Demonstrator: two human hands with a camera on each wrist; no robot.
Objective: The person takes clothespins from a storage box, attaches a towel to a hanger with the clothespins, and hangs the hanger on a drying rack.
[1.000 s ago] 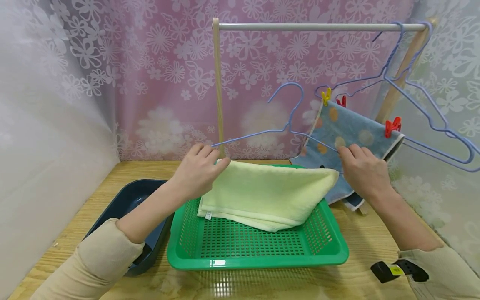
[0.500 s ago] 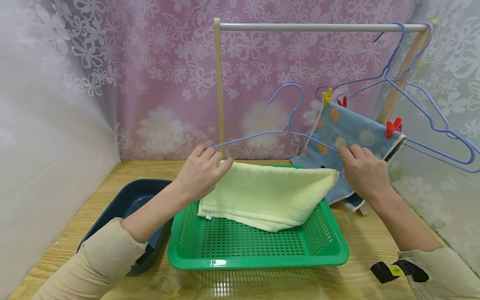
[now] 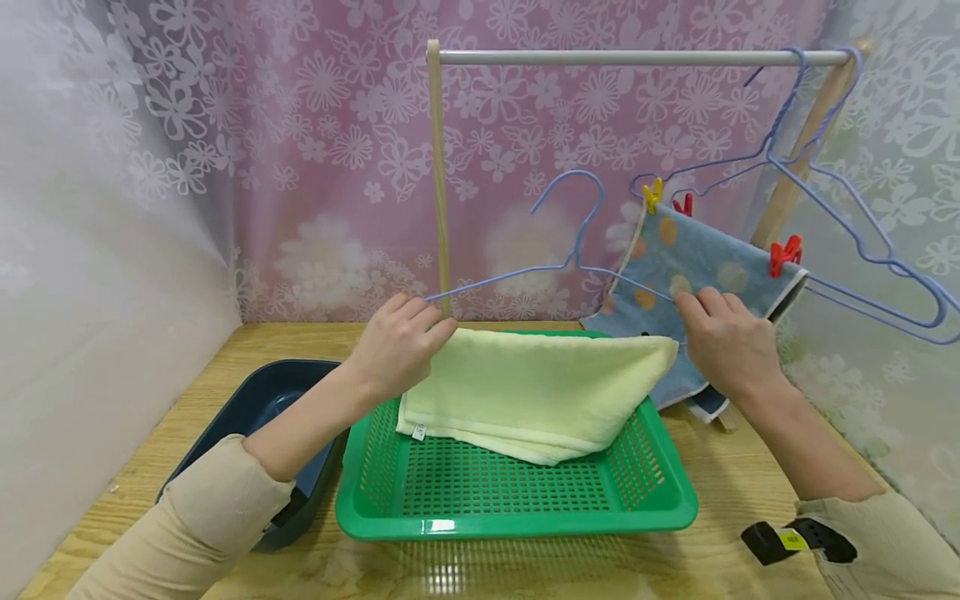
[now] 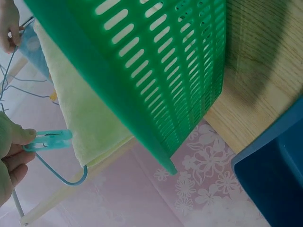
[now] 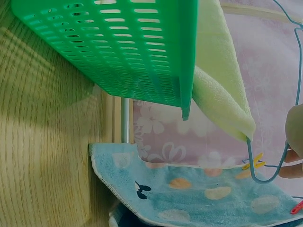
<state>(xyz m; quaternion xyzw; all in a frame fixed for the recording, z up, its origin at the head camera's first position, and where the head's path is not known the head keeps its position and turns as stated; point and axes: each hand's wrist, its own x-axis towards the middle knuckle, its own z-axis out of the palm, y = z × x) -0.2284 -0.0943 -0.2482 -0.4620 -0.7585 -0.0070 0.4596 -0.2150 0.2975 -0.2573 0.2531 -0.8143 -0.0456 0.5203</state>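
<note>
A pale yellow-green towel (image 3: 540, 383) is folded over the lower bar of a blue wire hanger (image 3: 517, 273), its hook free in the air. My left hand (image 3: 396, 346) is at the hanger's left end. In the left wrist view it pinches a teal clothespin (image 4: 49, 140) between thumb and fingers, the pin's tip right at the towel's edge. On the other side, my right hand (image 3: 729, 343) grips the hanger's right shoulder, its fingers curled round the wire. The towel hangs into a green basket (image 3: 517, 525).
Behind, a rack's metal rail (image 3: 615, 57) carries two more blue hangers (image 3: 847, 208) at its right end. A blue spotted towel (image 3: 675, 250) hangs there, with red clothespins (image 3: 785, 254) and a yellow clothespin (image 3: 652, 195). A dark blue basin (image 3: 258, 400) stands left of the basket.
The hanger's hook has sunk and shifted slightly left. My left hand has dipped a little with that end, while my right hand stays nearly still.
</note>
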